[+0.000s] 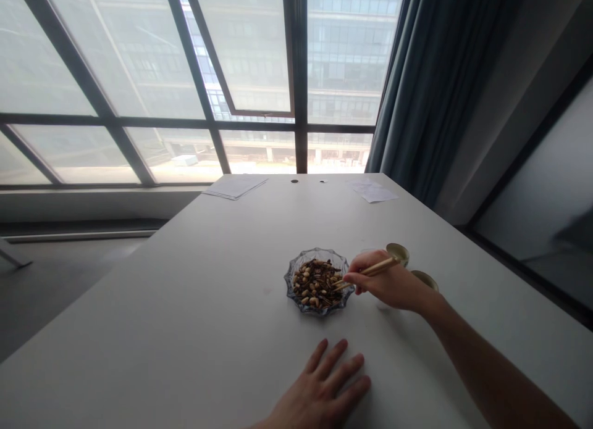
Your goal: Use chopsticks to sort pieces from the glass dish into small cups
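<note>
A scalloped glass dish [291, 279] full of mixed nuts and seeds [315, 283] stands in the middle of the white table [194, 305]. My right hand [389, 286] is just right of it, closed on a pair of wooden chopsticks [377, 268] whose tips reach into the nuts at the dish's right side. My left hand [322, 393] lies flat on the table near the front edge, fingers spread, holding nothing.
Two small cups, one [398, 252] behind my right hand and another [425, 279] beside my wrist, stand right of the dish. Papers [235, 186] and a smaller sheet [376, 193] lie at the far edge. A large window and a dark curtain are beyond.
</note>
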Available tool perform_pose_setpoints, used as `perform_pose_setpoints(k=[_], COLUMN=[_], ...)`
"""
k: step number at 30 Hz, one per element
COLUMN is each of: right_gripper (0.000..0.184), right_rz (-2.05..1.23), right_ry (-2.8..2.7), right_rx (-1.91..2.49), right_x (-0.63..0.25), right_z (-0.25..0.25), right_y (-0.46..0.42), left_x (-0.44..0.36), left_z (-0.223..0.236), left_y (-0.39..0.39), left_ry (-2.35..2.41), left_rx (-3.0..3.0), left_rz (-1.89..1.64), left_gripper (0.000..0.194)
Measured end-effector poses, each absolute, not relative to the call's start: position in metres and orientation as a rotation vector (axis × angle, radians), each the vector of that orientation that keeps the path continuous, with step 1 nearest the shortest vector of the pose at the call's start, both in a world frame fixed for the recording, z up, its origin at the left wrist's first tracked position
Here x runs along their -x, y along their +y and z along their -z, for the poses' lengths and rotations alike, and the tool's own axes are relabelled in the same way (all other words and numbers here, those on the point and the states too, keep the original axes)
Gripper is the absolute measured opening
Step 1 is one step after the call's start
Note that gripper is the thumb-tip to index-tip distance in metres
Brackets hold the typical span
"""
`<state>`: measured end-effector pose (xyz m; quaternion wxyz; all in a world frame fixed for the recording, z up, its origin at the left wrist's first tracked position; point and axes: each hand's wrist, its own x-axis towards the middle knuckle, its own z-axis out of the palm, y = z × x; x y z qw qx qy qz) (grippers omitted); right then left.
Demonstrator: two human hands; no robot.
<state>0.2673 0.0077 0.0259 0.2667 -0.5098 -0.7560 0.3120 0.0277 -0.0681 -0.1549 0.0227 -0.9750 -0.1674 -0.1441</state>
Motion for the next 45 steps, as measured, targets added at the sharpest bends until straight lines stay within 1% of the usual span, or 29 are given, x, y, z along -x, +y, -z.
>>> perform_pose_setpoints(k=[6, 11, 15, 20, 23, 28, 32, 38, 41, 45], right_gripper=[0.037, 0.039, 0.044, 0.043, 0.044, 0.047, 0.049, 0.038, 0.041, 0.045], right_rz=[-0.862, -0.857, -0.807, -0.767, -0.708, -0.502, -0.424, -0.494, -0.595, -0.624], right_ry=[-1.991, -1.929, -1.922, -1.896, -1.861, -1.756, -1.643, -1.481, -1.488, -1.513], right_rx=[1.379, 1.412, 1.413, 1.472, 1.516, 1.622, 1.733, 1.835, 1.859, 1.835], right_x=[-0.267, -0.266, -0.267, -0.273, -0.286, -0.327, -0.364, -0.401, -0.405, -0.402], right_z=[-0.021, -0.022, -0.024, -0.039, -0.055, -0.08, -0.087, -0.074, -0.068, -0.062], right_y=[0.009, 0.007, 0.004, -0.002, -0.01, -0.027, -0.028, -0.014, -0.008, -0.003], left_x=[-0.027, -0.027, -0.028, -0.028, -0.028, -0.029, -0.029, -0.028, -0.028, -0.028], left_z=[0.151, 0.149, 0.148, 0.146, 0.145, 0.143, 0.14, 0.139, 0.139, 0.135], left_y=[-0.069, -0.07, -0.069, -0.069, -0.069, -0.07, -0.072, -0.07, -0.07, -0.07], left_ry=[-0.53, -0.545, -0.539, -0.547, -0.547, -0.556, -0.574, -0.565, -0.564, -0.571], left_rx=[3.054, 3.082, 3.081, 3.063, 3.063, 3.083, 3.108, 3.099, 3.102, 3.128], left_rz=[0.44, 0.434, 0.442, 0.454, 0.45, 0.433, 0.424, 0.442, 0.434, 0.401], left_gripper=[0.056, 0.058, 0.057, 0.058, 0.059, 0.059, 0.06, 0.061, 0.061, 0.062])
